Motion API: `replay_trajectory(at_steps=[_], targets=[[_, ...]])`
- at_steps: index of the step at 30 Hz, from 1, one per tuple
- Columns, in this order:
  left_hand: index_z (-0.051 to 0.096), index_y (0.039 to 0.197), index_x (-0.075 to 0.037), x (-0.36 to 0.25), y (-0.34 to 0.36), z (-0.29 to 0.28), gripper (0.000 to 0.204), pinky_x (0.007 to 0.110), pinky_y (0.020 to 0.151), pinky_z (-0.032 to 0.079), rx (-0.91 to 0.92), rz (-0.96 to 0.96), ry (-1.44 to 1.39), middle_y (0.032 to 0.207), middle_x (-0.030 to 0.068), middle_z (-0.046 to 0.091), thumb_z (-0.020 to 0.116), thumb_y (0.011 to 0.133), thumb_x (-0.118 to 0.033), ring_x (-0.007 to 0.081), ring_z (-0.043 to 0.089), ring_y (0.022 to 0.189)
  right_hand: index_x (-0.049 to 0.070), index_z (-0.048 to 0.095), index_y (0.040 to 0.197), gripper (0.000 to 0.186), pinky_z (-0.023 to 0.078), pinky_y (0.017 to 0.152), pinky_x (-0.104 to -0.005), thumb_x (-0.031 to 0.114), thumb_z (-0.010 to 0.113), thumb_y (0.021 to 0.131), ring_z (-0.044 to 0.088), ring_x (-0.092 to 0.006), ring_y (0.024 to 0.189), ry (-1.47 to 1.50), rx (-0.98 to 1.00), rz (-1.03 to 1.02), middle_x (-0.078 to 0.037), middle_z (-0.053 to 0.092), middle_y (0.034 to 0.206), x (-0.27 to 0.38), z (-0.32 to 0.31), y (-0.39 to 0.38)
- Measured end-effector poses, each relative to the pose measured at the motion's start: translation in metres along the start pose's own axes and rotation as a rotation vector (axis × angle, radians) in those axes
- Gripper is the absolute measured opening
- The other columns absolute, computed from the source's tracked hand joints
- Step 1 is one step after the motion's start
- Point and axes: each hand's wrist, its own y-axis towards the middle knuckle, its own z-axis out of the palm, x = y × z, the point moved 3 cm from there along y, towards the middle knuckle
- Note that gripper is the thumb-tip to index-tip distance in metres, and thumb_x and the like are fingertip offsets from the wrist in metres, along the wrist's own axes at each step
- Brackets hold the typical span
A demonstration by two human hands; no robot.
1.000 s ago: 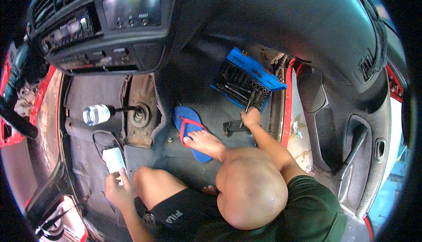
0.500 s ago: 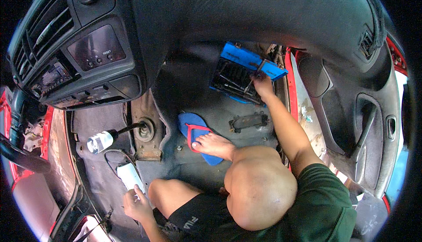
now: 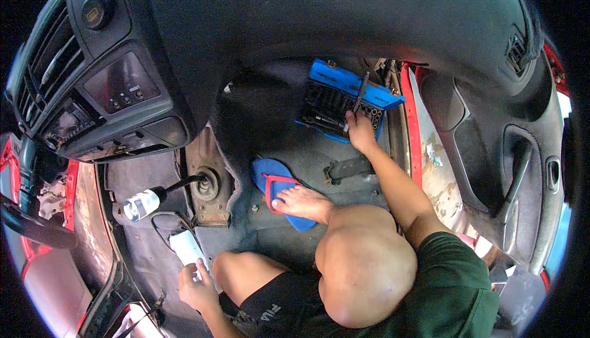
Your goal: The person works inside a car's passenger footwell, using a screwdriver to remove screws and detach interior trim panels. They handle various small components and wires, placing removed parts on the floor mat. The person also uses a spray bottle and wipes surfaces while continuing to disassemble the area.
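My right hand point(image 3: 362, 131) reaches into a blue metal socket set case point(image 3: 326, 73) on the floor under the dashboard. Its fingers are closed around a dark bar-shaped tool point(image 3: 363, 90), which stands up across the raised lid. Rows of sockets point(image 3: 374, 117) and other dark tools show inside the case. At the lower left, my left hand point(image 3: 199, 285) is closed, thumb and fingers bent together. What it holds, if anything, is hidden. A white rectangular object point(image 3: 187, 249) with a dark cable lies just beyond its fingertips, partly overlapped by them.
A gear lever point(image 3: 184, 183) with a clear knob rises on the left. My foot rests on a blue sandal point(image 3: 278, 175) with a red strap. A dark bracket point(image 3: 348, 170) lies on the floor mat. The dashboard point(image 3: 344, 18) hangs above; the door point(image 3: 491, 147) borders the right.
My right hand has shifted slightly left and toward me in the case, and a dark bar now stands up from its fingers. More sockets are visible. My left hand has barely moved.
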Motion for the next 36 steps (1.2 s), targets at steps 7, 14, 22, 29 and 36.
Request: replay_trajectory(at_steps=[7,14,22,29,36], targets=[[0.069,0.081,-0.006,-0.002,-0.001,-0.004,0.029,0.041,0.054,0.049,0.052,-0.024,0.045,0.075,0.0074,0.067,0.076,0.092,-0.032,0.0261,0.063,0.059,0.001,0.057,0.109,0.036,0.056,0.078,-0.0501,0.036,0.053,0.108,0.070,-0.0348,0.078,0.765,0.257,0.261,-0.019,0.068,0.098,0.064,-0.051,-0.046],[0.069,0.082,-0.007,0.003,-0.006,-0.003,0.026,0.041,0.054,0.049,-0.009,0.022,0.046,0.074,0.0068,0.067,0.075,0.093,-0.029,0.0254,0.063,0.060,0.004,0.063,0.116,0.034,0.057,0.079,-0.0534,0.034,0.059,0.102,0.073,-0.0430,0.085,-0.161,0.249,-0.409,-0.024,0.073,0.095,0.116,-0.075,-0.047],[0.069,0.078,-0.005,-0.004,-0.006,0.003,0.029,0.037,0.055,0.051,-0.030,0.055,0.074,0.071,0.0102,0.069,0.074,0.095,-0.027,0.0237,0.066,0.058,0.005,0.070,0.108,0.033,0.057,0.084,-0.0530,0.035,0.061,0.099,0.071,-0.0434,0.095,-0.553,0.193,-0.247,-0.023,0.074,0.096,0.039,-0.022,0.018],[0.066,0.075,-0.006,0.010,-0.013,-0.006,0.026,0.039,0.052,0.046,-0.123,0.040,-0.003,0.068,0.0071,0.065,0.075,0.093,-0.023,0.0239,0.061,0.057,0.008,0.062,0.135,0.048,0.043,0.110,-0.0544,0.042,0.060,0.100,0.058,-0.0412,0.127,-0.431,-0.179,-0.275,-0.024,0.060,0.139,0.094,-0.077,0.010],[0.065,0.073,-0.005,0.010,-0.012,-0.008,0.027,0.039,0.052,0.046,-0.156,0.042,-0.027,0.067,0.0077,0.065,0.076,0.092,-0.019,0.0238,0.061,0.056,0.003,0.067,0.131,0.063,0.031,0.116,-0.0575,0.055,0.043,0.104,0.053,-0.0390,0.130,-0.598,0.307,-0.176,-0.021,0.061,0.134,0.059,-0.042,-0.026]])
